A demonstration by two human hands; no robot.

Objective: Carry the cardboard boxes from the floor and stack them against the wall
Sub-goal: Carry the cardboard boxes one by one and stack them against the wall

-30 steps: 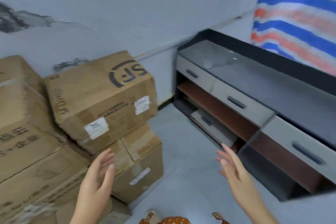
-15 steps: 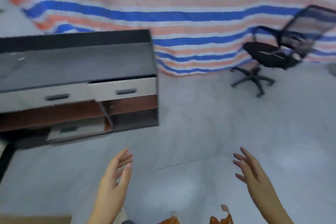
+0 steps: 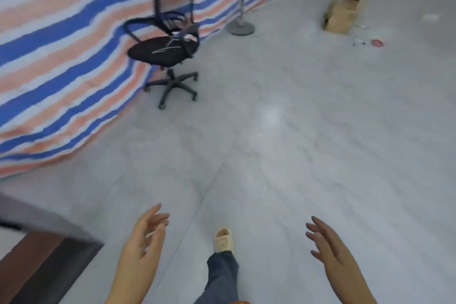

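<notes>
Left hand [image 3: 142, 242]: low in the view, palm turned inward, fingers loosely spread, holding nothing.
Right hand [image 3: 328, 244]: mirrors the left, fingers apart and relaxed, empty.
Cardboard box [image 3: 341, 13]: lies on the grey floor [image 3: 283, 143] at the far right, well apart from both hands; its top looks to be open or crumpled, though the blur makes that hard to confirm.
Stack and wall: not in view, so the drop-off spot cannot be judged from here.
Step in hand: by my reading, the walk across the floor to fetch the next box; one foot in a pale slipper [image 3: 223, 239] is planted forward between the hands.
Path: the office chair [image 3: 167, 42] stands by the striped tarpaulin [image 3: 61, 44] on the left, and a round stand base [image 3: 239, 27] sits beyond it; both lie left of a straight line to the box.
Near hazard: the corner of a dark cabinet [image 3: 44, 254] juts in at lower left, just beside the left hand.
Small litter: a few bits, one red [image 3: 377, 42], lie near the box; worth stepping around.
Doing it well: head straight for the box, crouch close, take it from two opposite sides low down, and check the loose top will not give way before lifting.
</notes>
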